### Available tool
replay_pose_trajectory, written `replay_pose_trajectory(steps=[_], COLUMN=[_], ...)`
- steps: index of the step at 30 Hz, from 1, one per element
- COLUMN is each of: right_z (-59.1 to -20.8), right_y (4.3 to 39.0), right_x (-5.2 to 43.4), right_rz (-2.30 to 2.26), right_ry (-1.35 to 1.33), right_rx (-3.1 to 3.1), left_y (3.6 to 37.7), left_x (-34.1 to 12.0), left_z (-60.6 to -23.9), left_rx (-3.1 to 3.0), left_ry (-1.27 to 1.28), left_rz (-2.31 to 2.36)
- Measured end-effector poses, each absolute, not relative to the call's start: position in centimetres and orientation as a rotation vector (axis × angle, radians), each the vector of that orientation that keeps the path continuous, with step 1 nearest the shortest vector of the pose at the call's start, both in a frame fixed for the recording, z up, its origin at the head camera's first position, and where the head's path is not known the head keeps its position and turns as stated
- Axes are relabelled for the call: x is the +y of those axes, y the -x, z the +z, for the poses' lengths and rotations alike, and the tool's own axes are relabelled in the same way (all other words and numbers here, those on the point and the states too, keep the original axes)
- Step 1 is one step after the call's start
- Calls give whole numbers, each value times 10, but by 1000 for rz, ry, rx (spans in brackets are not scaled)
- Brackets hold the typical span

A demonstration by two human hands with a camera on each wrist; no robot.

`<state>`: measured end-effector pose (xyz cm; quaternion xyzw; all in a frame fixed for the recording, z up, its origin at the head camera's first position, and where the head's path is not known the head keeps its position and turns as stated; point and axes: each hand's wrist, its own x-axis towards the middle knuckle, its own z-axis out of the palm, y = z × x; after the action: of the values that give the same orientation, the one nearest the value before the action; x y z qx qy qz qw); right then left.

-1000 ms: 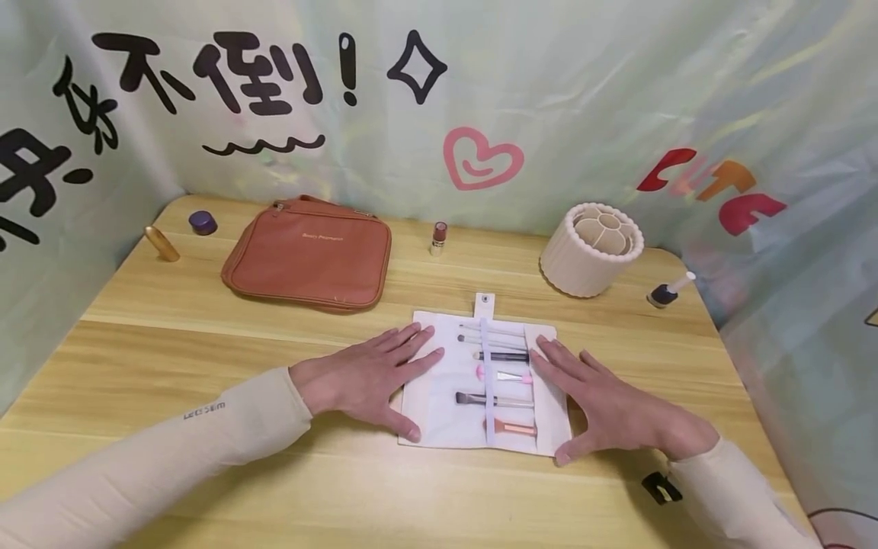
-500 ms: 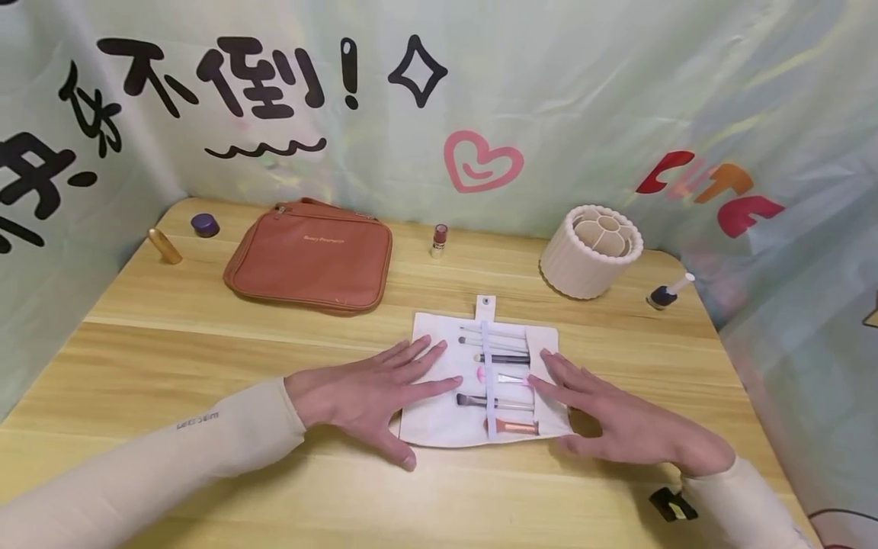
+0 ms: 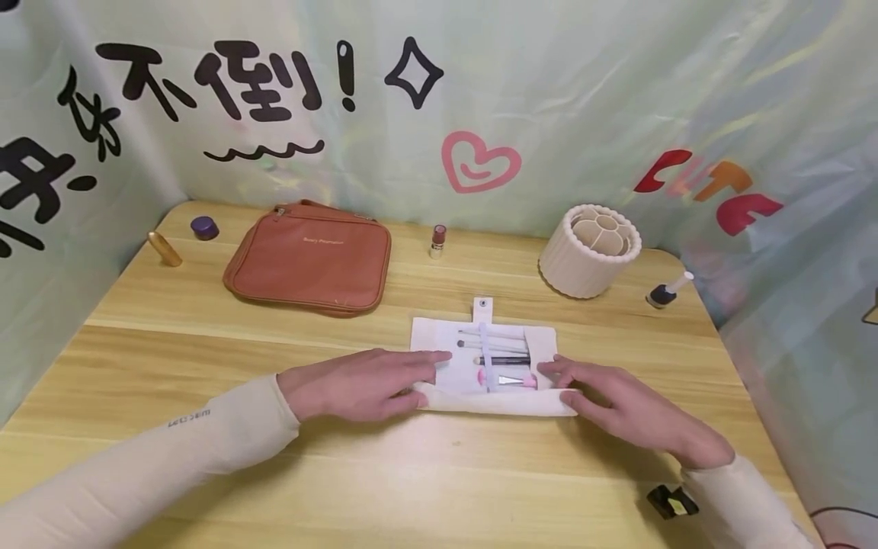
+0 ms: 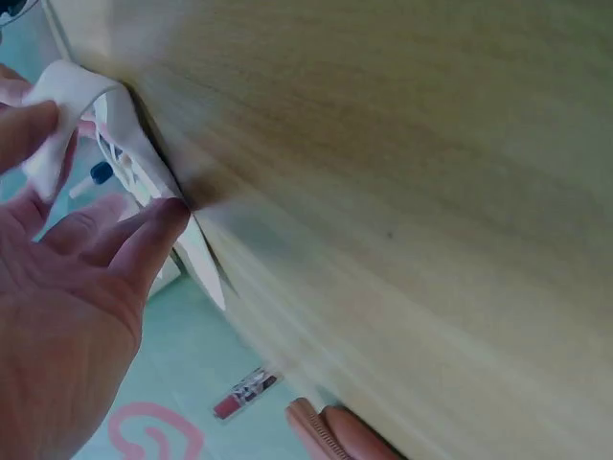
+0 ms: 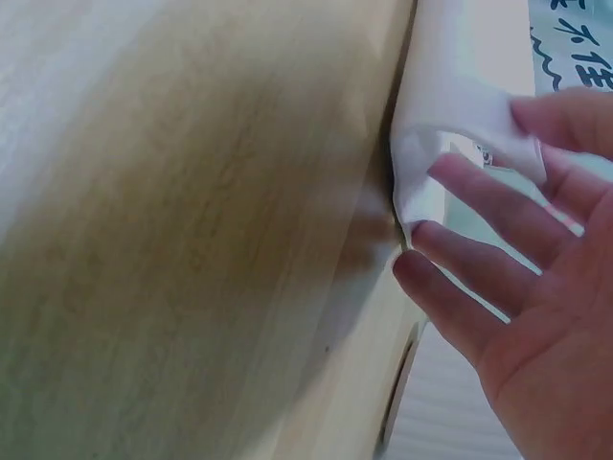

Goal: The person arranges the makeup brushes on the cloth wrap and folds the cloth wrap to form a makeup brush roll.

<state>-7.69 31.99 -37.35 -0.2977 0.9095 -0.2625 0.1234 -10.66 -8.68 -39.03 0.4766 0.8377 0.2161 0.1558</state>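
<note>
A white cloth makeup brush roll (image 3: 497, 402) lies on the table with its near edge folded up and over. Several brushes, among them a black-handled brush (image 3: 509, 361) and a pink brush (image 3: 517, 381), remain visible under a pale strap; the fold hides the nearer ones. At the left end, my left hand (image 3: 363, 385) pinches the folded edge, thumb outside and index finger inside. My right hand (image 3: 634, 404) pinches the other end the same way. In the right wrist view, the fold (image 5: 465, 77) curves over the index finger, while the other fingers spread near the table.
Behind the roll stand a brown cosmetic bag (image 3: 309, 259), a lipstick (image 3: 438, 240) and a cream ribbed holder (image 3: 588, 252). A nail polish bottle (image 3: 667, 291) is at the right, a gold tube (image 3: 165, 249) and purple jar (image 3: 203, 227) at the far left. A printed curtain (image 3: 569, 91) borders the table.
Both hands, earlier spread flat on the roll's sides, have taken its near edge. They have folded it away from the person, covering the nearest brushes.
</note>
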Motion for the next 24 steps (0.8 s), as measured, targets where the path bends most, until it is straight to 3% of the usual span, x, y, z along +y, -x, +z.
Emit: replay_pose_trajectory(steps=[9, 24], right_z=[-378, -389], right_y=[88, 98], right_x=[317, 308], right_rz=[-817, -613], right_ry=[784, 931], right_rx=[2750, 2854], left_y=[120, 119], left_x=[-79, -69], left_z=[-389, -393], left_rx=[2478, 2614], left_ry=[-1109, -1067], left_rz=[774, 705])
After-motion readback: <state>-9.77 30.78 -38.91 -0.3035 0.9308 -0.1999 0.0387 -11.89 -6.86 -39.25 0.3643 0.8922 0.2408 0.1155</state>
